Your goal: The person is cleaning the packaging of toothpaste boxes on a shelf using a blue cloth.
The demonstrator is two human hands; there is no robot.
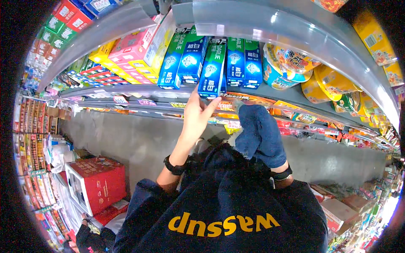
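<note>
My left hand (198, 114) grips the near end of a blue and green Darlie toothpaste box (212, 72), which juts from its row at the shelf edge. More Darlie boxes (190, 61) stand to its left, and another pair (243, 64) to its right. A dark blue cloth (259, 136) hangs over my right hand (253, 126), just below the shelf edge. The cloth hides the fingers, so their pose does not show. Both wrists wear dark bands.
Instant noodle bowls (284, 66) fill the shelf on the right; pink and yellow boxes (136, 53) are on the left. A curved grey shelf edge (272, 22) crosses above. Behind on the left stand a red carton (101, 183) and another person (91, 237); cartons (338, 212) lie at right.
</note>
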